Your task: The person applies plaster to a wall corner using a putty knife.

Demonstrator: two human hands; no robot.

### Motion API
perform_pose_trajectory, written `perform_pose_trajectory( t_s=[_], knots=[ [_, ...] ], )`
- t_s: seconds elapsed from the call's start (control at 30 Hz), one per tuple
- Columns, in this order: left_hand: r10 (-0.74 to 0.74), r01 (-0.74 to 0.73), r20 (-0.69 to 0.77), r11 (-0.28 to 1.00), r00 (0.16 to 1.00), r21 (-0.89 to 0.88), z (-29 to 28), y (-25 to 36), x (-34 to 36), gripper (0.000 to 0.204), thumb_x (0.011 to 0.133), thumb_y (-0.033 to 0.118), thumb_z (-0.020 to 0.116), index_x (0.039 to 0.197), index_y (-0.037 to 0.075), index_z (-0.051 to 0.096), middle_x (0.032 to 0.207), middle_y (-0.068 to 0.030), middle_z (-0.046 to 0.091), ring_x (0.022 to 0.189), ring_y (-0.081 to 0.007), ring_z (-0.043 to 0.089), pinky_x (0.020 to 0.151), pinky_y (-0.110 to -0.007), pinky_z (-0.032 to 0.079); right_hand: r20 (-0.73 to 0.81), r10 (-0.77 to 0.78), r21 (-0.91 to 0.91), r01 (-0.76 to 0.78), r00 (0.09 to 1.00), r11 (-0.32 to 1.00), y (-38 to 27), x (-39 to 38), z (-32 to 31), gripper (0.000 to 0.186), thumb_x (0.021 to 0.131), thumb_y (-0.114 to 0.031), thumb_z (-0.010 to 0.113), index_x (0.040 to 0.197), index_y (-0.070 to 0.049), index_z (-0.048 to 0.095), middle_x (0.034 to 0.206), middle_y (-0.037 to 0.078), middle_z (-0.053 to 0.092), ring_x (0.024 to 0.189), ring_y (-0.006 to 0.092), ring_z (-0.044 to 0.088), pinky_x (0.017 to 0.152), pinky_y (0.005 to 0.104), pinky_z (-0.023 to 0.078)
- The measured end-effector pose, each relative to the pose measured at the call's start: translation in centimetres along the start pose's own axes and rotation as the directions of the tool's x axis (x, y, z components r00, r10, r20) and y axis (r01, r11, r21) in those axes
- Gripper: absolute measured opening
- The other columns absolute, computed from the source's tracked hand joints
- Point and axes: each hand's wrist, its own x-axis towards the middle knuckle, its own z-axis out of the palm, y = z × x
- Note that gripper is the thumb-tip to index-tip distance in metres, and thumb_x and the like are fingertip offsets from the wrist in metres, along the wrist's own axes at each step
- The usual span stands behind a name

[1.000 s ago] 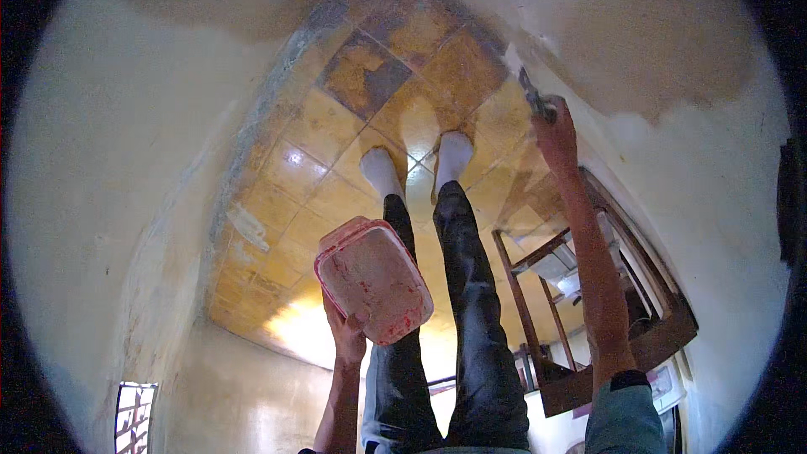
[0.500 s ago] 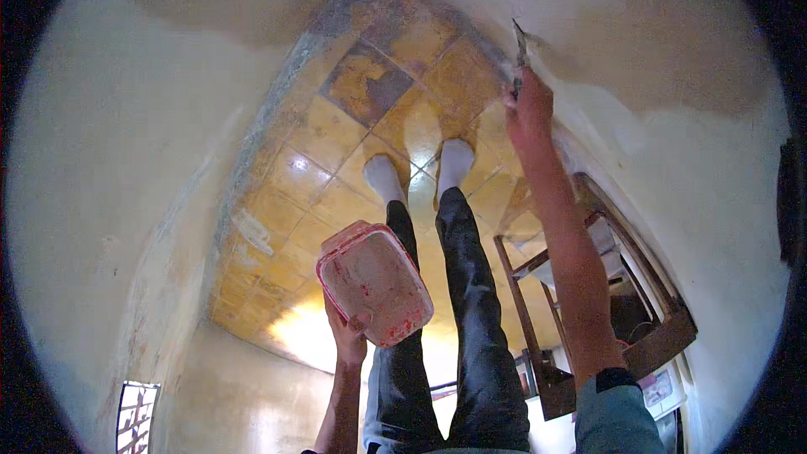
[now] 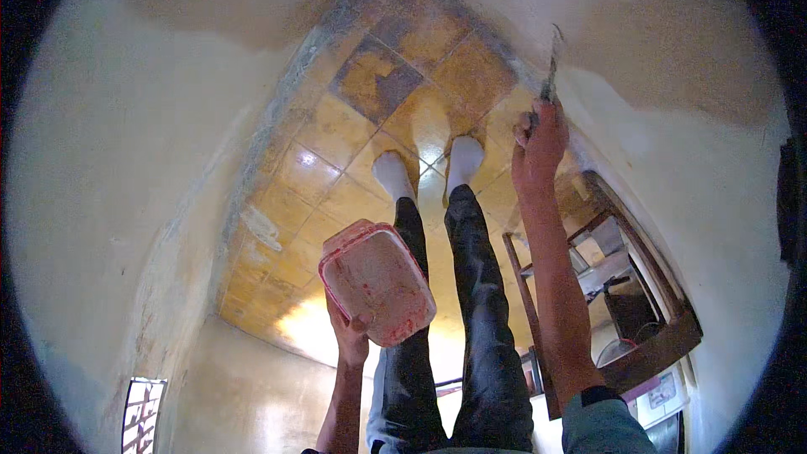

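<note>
Left hand, 7 o'clock, pinches red-rimmed rectangular tub; greyish-pink paste coats inside. Right hand, 2 o'clock, curls round putty knife.

My left hand grips a red-rimmed tub smeared inside with pale residue, while my right hand holds a thin-bladed tool near the right wall, beside a brownish patch; from my remote post, I cannot tell whether the blade touches. White-socked feet stand on worn yellow-brown floor tiles. A dark wooden frame shows behind my right forearm, a barred window at lower left.
</note>
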Motion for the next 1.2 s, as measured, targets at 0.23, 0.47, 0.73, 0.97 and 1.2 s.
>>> perform_pose_trajectory(
  t_s=[0.23, 0.47, 0.73, 0.97, 1.2],
  knots=[
    [0.026, -0.029, 0.060, 0.998, 0.998, 0.057, -0.2, -0.4, 0.2, 0.103, 0.054, 0.056, 0.070, 0.129, 0.001, 0.025, 0.123, -0.0123, 0.037, 0.112, -0.0250, 0.038, 0.093, -0.039, 0.032, 0.115, 0.075, -0.133, -0.059, 0.991, 0.989, 1.9, 1.2, -1.8, 0.014, 0.079, -0.018, 0.054, 0.089, -0.012, 0.046, 0.062, -0.002, 0.045, 0.048, 0.0069, 0.042, 0.038, 0.0187, 0.032],
    [0.025, -0.029, 0.043, 0.995, 0.999, 0.096, -0.2, -0.4, 0.1, 0.102, 0.054, 0.057, 0.069, 0.128, 0.001, 0.026, 0.121, -0.0125, 0.038, 0.112, -0.0253, 0.038, 0.092, -0.039, 0.033, 0.134, 0.087, -0.120, -0.071, 0.987, 0.990, 0.0, 3.8, 1.7, 0.006, 0.079, -0.011, 0.052, 0.079, -0.006, 0.049, 0.065, 0.001, 0.046, 0.050, 0.0071, 0.040, 0.041, 0.0199, 0.033],
    [0.008, -0.009, 0.028, 0.999, 1.000, 0.038, -0.1, -0.4, -0.6, 0.102, 0.053, 0.055, 0.069, 0.128, 0.001, 0.026, 0.120, -0.0125, 0.039, 0.111, -0.0253, 0.039, 0.091, -0.038, 0.034, 0.134, 0.018, 0.000, -0.018, 0.991, 1.000, -4.0, -0.1, 2.0, 0.006, 0.078, -0.008, 0.053, 0.079, -0.003, 0.049, 0.064, 0.001, 0.045, 0.049, 0.0075, 0.038, 0.041, 0.0197, 0.031],
    [0.042, -0.046, 0.067, 0.997, 0.997, 0.062, 0.1, 0.0, -0.4, 0.103, 0.054, 0.058, 0.068, 0.128, 0.000, 0.026, 0.121, -0.0133, 0.037, 0.112, -0.0255, 0.038, 0.091, -0.039, 0.034, 0.122, 0.090, -0.098, -0.078, 0.988, 0.992, -2.6, -0.2, 0.9, 0.005, 0.079, -0.008, 0.053, 0.078, -0.004, 0.050, 0.065, 0.000, 0.046, 0.052, 0.0072, 0.043, 0.040, 0.0196, 0.033],
    [0.034, -0.042, 0.071, 0.993, 0.997, 0.110, 0.4, 0.3, -0.4, 0.105, 0.055, 0.063, 0.066, 0.129, 0.000, 0.025, 0.122, -0.0137, 0.036, 0.112, -0.0253, 0.038, 0.092, -0.039, 0.034, 0.119, 0.181, 0.033, -0.186, 0.976, 0.982, -3.7, 3.5, 4.3, 0.003, 0.078, -0.002, 0.053, 0.077, -0.002, 0.051, 0.065, 0.002, 0.048, 0.054, 0.0090, 0.044, 0.042, 0.0198, 0.035]
  ],
)
